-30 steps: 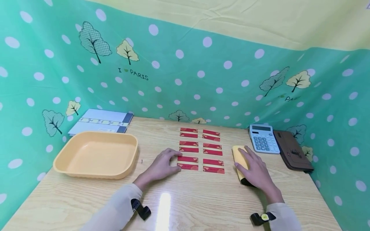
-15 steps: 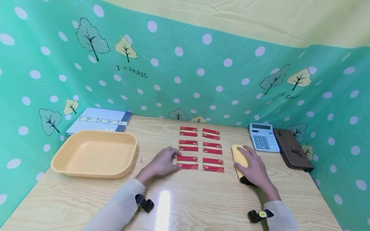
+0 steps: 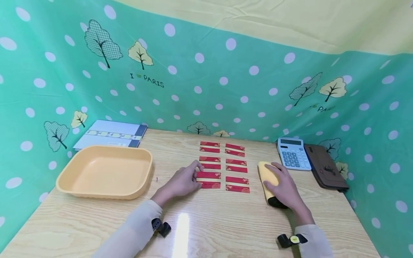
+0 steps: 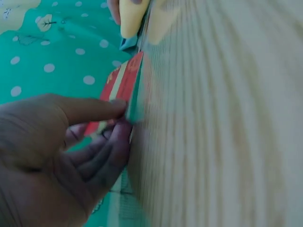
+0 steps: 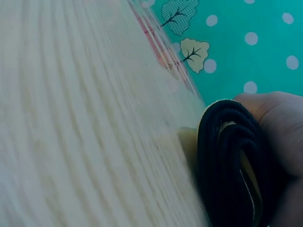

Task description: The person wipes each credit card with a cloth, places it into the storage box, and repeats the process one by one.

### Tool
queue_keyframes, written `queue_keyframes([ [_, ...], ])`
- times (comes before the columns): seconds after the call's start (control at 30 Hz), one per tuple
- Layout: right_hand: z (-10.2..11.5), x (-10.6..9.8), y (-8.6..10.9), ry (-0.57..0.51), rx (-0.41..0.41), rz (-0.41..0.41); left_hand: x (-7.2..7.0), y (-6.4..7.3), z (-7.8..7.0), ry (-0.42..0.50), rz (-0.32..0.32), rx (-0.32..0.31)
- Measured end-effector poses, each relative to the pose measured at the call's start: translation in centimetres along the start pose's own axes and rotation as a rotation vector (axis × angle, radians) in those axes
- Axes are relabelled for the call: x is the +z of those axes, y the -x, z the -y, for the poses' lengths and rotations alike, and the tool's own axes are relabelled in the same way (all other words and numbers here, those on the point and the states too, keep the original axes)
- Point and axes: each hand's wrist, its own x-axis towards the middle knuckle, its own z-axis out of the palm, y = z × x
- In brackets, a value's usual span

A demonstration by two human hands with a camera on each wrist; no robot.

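My left hand (image 3: 184,180) is at the left edge of the front-left red card (image 3: 211,175), which has a pale band across its middle. In the left wrist view, thumb and fingers pinch the edge of this red card (image 4: 125,85), and it tilts up from the wood. Several similar red cards (image 3: 236,166) lie flat in two columns beyond and to the right. My right hand (image 3: 285,186) holds a folded cloth (image 3: 267,177), yellow outside, on the table. Its dark rolled layers (image 5: 227,161) show in the right wrist view.
A peach plastic tray (image 3: 106,193) stands on the left, in front of a blue-white folder (image 3: 109,130). At the back right lie a light-blue calculator (image 3: 293,154) and a brown zipped case (image 3: 326,166). Polka-dot fabric (image 3: 222,80) hangs around the table.
My left fingers have closed in on the front-left card and its edge has come up slightly. The right hand stays on the folded cloth.
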Motion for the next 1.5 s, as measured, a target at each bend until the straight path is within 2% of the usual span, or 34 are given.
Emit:
queue_keyframes([
  [0.13, 0.3, -0.1, 0.1, -0.055, -0.019, -0.025, -0.3, 0.0, 0.1, 0.217, 0.025, -0.027],
  [0.23, 0.7, -0.2, 0.1, -0.106, -0.036, -0.052, -0.7, 0.0, -0.2, 0.347, 0.000, -0.064],
  [0.43, 2.4, -0.4, 0.0, -0.167, -0.072, -0.101, -1.6, 0.1, -1.3, 0.436, -0.092, -0.056],
  [0.67, 5.2, -0.9, 0.2, -0.234, -0.130, -0.166, -2.2, 0.1, -2.6, 0.533, -0.124, -0.018],
  [0.83, 7.3, -1.1, 0.2, -0.278, -0.155, -0.185, -2.6, 0.1, -3.4, 0.556, -0.156, 0.006],
  [1.03, 9.3, -1.1, 0.0, -0.329, -0.194, -0.196, -2.9, -0.1, -3.8, 0.532, -0.190, 0.018],
  [1.27, 11.0, -0.7, 0.0, -0.367, -0.235, -0.185, -3.0, -0.5, -4.2, 0.495, -0.233, 0.015],
  [1.5, 12.1, 0.3, -0.2, -0.421, -0.292, -0.164, -2.8, -0.8, -4.4, 0.508, -0.242, 0.015],
])
